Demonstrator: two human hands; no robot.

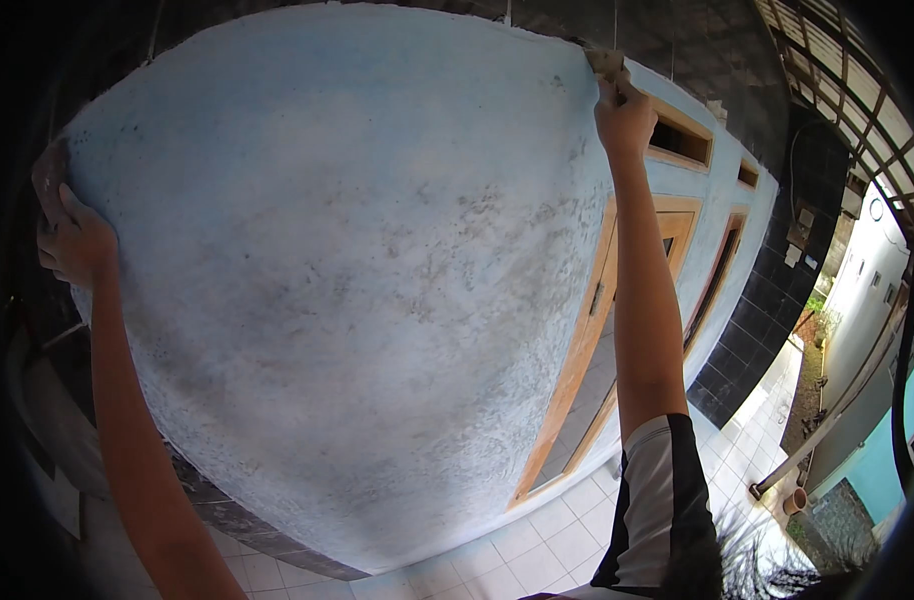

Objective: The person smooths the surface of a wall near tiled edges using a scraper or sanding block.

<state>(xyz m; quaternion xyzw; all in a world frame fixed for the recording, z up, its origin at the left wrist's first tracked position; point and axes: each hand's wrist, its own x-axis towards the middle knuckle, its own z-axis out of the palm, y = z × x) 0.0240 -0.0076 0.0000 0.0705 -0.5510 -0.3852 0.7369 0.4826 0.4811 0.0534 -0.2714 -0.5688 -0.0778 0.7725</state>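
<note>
Both my arms are raised against a pale blue, patchy wall (347,230) with grey stains and rough spots. My left hand (80,240) is at the wall's far left edge, its fingers curled beside a flat, dark brownish piece (52,172) that it grips. Up at the top right of the wall, my right hand (625,118) is closed around a small, flat beige-grey piece (605,64) held against the wall's upper edge. What kind of pieces these are I cannot make out.
Right of the wall stretch stands a wooden door frame (567,400), with a wooden vent opening (680,138) above. Dark tiles (697,50) border the wall's top. White floor tiles (517,545) lie below. A small brown pot (796,500) stands outside at right.
</note>
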